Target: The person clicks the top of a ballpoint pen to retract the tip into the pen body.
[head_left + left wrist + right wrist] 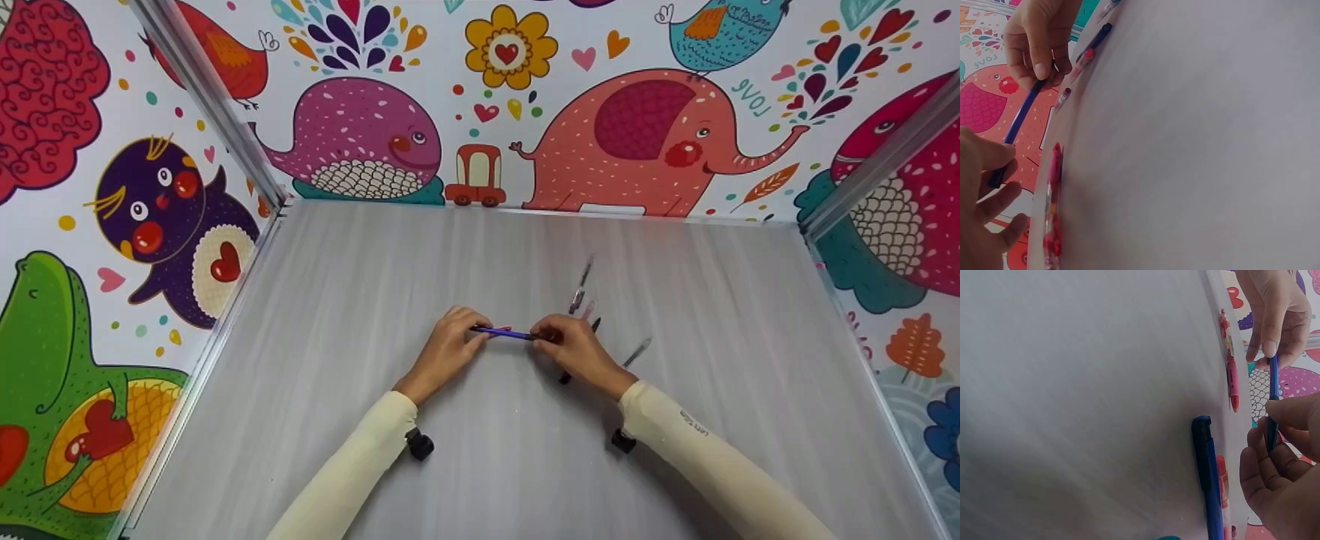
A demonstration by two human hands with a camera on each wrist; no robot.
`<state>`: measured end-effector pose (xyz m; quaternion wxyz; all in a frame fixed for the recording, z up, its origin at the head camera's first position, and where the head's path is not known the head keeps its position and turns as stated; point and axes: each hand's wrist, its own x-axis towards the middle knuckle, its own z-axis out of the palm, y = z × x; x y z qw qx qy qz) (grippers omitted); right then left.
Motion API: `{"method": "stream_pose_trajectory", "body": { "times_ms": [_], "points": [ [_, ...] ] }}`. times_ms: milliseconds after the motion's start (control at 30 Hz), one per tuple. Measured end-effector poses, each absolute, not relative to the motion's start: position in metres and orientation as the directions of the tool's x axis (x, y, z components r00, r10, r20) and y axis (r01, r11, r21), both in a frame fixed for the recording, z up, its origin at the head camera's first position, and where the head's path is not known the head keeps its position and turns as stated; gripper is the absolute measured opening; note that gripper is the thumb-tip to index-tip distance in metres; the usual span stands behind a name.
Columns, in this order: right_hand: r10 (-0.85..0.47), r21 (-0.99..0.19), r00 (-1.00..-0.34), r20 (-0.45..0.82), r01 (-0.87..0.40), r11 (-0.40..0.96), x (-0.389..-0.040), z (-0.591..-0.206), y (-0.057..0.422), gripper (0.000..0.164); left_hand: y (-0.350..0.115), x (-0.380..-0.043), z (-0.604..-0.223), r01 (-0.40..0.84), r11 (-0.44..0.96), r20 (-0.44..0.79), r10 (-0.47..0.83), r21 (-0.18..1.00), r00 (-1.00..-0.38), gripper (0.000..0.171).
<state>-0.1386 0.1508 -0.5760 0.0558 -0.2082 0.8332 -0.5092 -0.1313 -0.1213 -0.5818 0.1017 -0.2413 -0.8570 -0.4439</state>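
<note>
1. At the far left, a green crocodile [45,337] is painted on the wall. A dark purple bird [161,199] is painted next to it.
2. The left sleeve [345,465] is pale yellow, and a small black box [419,444] sits near its cuff.
3. The left hand [448,337] pinches one end of a blue pen with its thumb and fingers.
4. The blue pen [510,334] is up above the grey table [337,285], stretched between the two hands.
5. A pink pen [1231,360] lies on the table near the held pen, and its ends look red.
6. The right hand [577,349] pinches the other end of the blue pen.
7. Behind the right hand, a see-through pen [583,283] lies on the table.
8. Near the right hand, an other blue pen [1210,484] lies just beside a red-topped pen [1222,484].
9. Near the right wrist lies a grey pen [637,351]; its lower end is hidden.
10. The right sleeve [712,450] is pale yellow too, with small dark writing.
</note>
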Motion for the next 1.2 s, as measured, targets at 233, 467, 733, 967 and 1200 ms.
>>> {"method": "stream_pose_trajectory", "body": {
  "times_ms": [233, 467, 733, 967, 1200],
  "points": [
    [-0.424, -0.808, -0.890, 0.166, -0.369, 0.459, -0.151, -0.577, 0.144, 0.013, -0.125, -0.139, -0.586, 0.474, 0.528, 0.380, 0.283, 0.705, -0.881, 0.010],
    [-0.413, -0.735, -0.890, 0.194, -0.411, 0.540, -0.157, -0.582, 0.138, 0.010, -0.131, -0.149, -0.589, 0.475, 0.519, 0.391, 0.270, 0.711, -0.880, 0.011],
    [-0.412, -0.693, -0.894, 0.178, -0.411, 0.592, -0.162, -0.585, 0.131, 0.011, -0.143, -0.162, -0.613, 0.522, 0.483, 0.453, 0.263, 0.703, -0.852, 0.009],
    [-0.416, -0.670, -0.894, 0.166, -0.412, 0.617, -0.169, -0.586, 0.125, 0.010, -0.150, -0.174, -0.633, 0.536, 0.503, 0.483, 0.244, 0.678, -0.841, 0.011],
    [-0.435, -0.658, -0.885, 0.167, -0.428, 0.619, -0.173, -0.589, 0.122, 0.010, -0.150, -0.166, -0.614, 0.495, 0.581, 0.463, 0.218, 0.646, -0.859, 0.012]
  ]
}}
